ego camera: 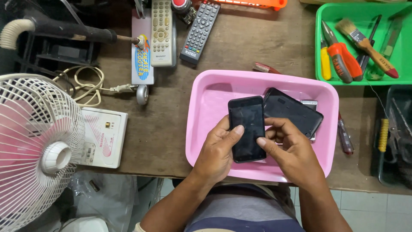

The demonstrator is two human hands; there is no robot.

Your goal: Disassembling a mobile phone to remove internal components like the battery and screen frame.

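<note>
Both your forearms come up from the bottom edge and meet in the middle. Your left hand point(216, 152) is cupped, palm turned inward, with the thumb stretched across to the right. Your right hand point(287, 148) lies close beside it, fingers bent, the thumb pointing to the left. The two thumbs nearly meet, and both wrists are slightly bent.

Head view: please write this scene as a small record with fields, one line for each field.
Left hand: holds the black phone from its left side, thumb on the screen
Right hand: thumb on the phone's right edge
Phone: screen dark, above the pink tray
In tray: a second dark phone, lying flat
Table: wooden
Upper right: green tray with a paintbrush
Left: white fan
Top: two remote controls
</note>
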